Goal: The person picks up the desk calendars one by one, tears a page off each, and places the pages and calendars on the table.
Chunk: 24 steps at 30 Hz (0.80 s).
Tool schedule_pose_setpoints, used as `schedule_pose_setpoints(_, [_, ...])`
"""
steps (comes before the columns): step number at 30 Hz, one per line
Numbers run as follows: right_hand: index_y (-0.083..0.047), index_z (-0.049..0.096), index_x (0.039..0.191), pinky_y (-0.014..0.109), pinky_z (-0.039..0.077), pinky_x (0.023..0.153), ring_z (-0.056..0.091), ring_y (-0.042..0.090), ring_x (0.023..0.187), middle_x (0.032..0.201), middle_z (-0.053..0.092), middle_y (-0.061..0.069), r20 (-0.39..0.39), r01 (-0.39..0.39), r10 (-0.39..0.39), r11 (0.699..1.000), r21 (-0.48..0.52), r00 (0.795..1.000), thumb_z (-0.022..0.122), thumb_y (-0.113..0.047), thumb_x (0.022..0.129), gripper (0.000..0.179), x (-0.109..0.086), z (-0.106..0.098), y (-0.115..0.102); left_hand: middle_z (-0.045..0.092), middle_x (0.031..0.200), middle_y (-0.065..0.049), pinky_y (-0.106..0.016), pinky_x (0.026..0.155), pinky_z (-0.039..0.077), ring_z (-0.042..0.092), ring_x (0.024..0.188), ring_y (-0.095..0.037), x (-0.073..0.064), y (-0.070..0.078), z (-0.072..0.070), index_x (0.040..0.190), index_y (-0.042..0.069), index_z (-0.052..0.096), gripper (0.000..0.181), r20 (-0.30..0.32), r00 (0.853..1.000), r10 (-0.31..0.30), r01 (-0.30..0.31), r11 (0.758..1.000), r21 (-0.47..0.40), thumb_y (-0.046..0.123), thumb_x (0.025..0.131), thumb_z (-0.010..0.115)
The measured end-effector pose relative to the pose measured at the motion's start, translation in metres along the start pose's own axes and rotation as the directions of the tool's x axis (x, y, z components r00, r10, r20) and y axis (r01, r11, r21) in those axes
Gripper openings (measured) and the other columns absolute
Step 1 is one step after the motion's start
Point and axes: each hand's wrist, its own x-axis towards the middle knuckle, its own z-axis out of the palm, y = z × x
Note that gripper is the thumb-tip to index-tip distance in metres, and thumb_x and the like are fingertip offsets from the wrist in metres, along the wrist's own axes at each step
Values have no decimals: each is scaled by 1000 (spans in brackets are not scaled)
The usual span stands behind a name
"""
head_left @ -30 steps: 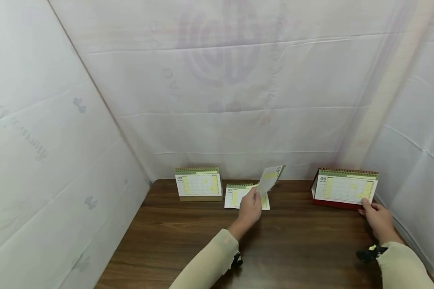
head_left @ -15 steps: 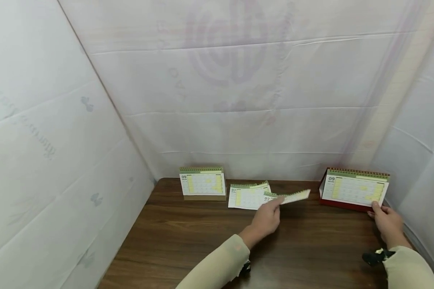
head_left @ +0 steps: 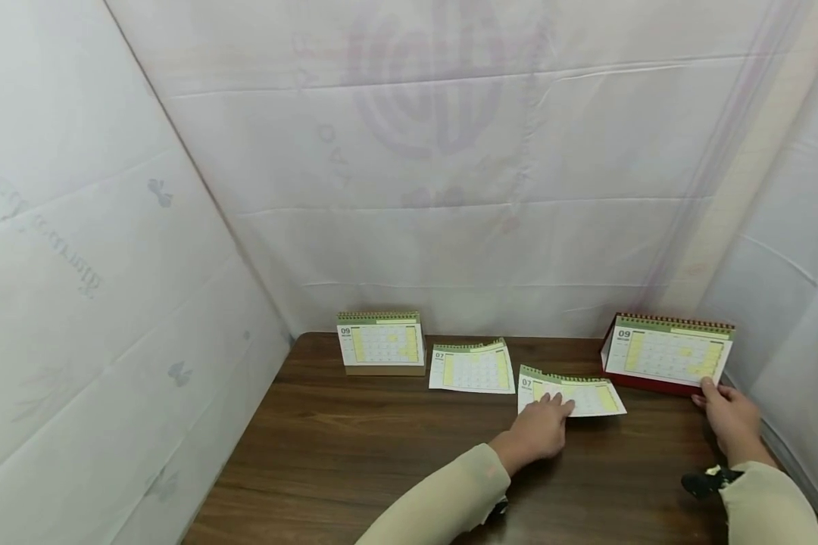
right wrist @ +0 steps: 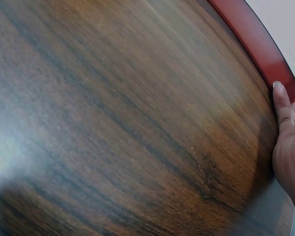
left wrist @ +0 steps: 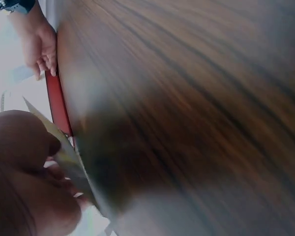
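Note:
My left hand (head_left: 537, 430) holds a loose spiral-bound calendar pad (head_left: 586, 397) marked 07 at its near edge, low over the table. In the left wrist view the pad (left wrist: 71, 162) slants upward beside the fingers, with a dark shadow on the wood. At the right, my right hand (head_left: 729, 416) grips the lower right corner of a standing desk calendar (head_left: 668, 356) marked 09, thumb on its front. A fingertip lies along its red base (right wrist: 265, 54) in the right wrist view; the other fingers are partly hidden.
A second loose 07 calendar pad (head_left: 473, 369) lies left of the held one. Further left stands another 09 desk calendar (head_left: 382, 344) on a brown base. The dark wooden table (head_left: 327, 454) meets white sheeting (head_left: 409, 250) at the back and sides.
My left hand has carried its calendar pad rightward and lowered it from over the other pad, turning its 07 page face up. The right hand keeps its grip on the red-based calendar.

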Motion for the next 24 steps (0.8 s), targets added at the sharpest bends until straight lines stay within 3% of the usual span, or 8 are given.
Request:
schedule_pose_setpoints(3, [4, 30, 165, 52, 35, 128, 46, -20, 59, 68, 47, -33, 10, -9, 8, 999, 41, 1000, 37, -61, 108, 86, -1, 2, -1, 67, 141, 6, -27, 97, 56, 64, 130, -14, 2, 6, 0, 141, 32, 62, 37, 45, 998, -54, 53, 998, 21, 23, 107, 51])
schedule_pose_setpoints(7, [2, 27, 167, 43, 44, 117, 46, -18, 65, 70, 47, -32, -7, -41, 42, 996, 75, 999, 37, -60, 108, 86, -5, 3, -4, 54, 161, 5, -28, 115, 47, 51, 150, -14, 6, 10, 3, 153, 36, 54, 45, 141, 981, -137, 135, 991, 21, 32, 109, 48])
schedule_pose_setpoints(11, [-5, 21, 170, 43, 45, 113, 62, 5, 100, 65, 44, -33, -42, -97, 102, 991, 92, 994, 36, -61, 106, 86, -9, 1, -4, 35, 174, 2, -28, 127, 35, 33, 162, -14, 8, 13, 3, 161, 37, 44, 53, 237, 953, -190, 198, 980, -12, 47, 110, 48])
schedule_pose_setpoints(13, [-7, 19, 171, 41, 46, 111, 60, 16, 117, 61, 41, -35, -64, -114, 121, 989, 98, 991, 36, -61, 106, 86, -11, 0, -3, 31, 176, 2, -27, 128, 33, 29, 164, -13, 10, 14, 3, 163, 35, 42, 57, 260, 946, -196, 208, 978, -20, 52, 109, 49])
schedule_pose_setpoints(15, [-9, 20, 171, 34, 48, 101, 59, 16, 116, 58, 38, -37, -81, -122, 131, 987, 106, 988, 36, -62, 105, 86, -12, 0, -3, 29, 177, 3, -26, 129, 32, 27, 164, -12, 10, 14, 3, 164, 34, 40, 61, 269, 943, -193, 206, 978, -20, 56, 108, 49])
schedule_pose_setpoints(18, [-8, 22, 170, 22, 45, 82, 53, -3, 87, 61, 38, -37, -94, -113, 124, 987, 118, 988, 37, -63, 104, 87, -13, 0, -3, 27, 177, 3, -25, 129, 31, 26, 165, -11, 10, 13, 3, 165, 33, 38, 64, 271, 943, -193, 204, 979, -12, 59, 107, 48])
schedule_pose_setpoints(20, [-9, 22, 171, 19, 42, 76, 44, -10, 79, 66, 41, -36, -88, -114, 126, 986, 122, 988, 38, -65, 103, 89, -13, 0, -4, 27, 177, 4, -25, 129, 30, 25, 165, -11, 10, 11, 3, 165, 33, 38, 65, 273, 943, -193, 205, 979, -16, 59, 107, 48])
schedule_pose_setpoints(24, [-12, 22, 171, 24, 45, 83, 54, 5, 96, 96, 56, -20, -86, -130, 140, 985, 116, 986, 39, -69, 101, 92, -15, 2, -7, 26, 178, 3, -25, 130, 29, 24, 165, -11, 10, 6, 1, 166, 33, 36, 65, 284, 942, -179, 196, 980, -32, 59, 108, 48])
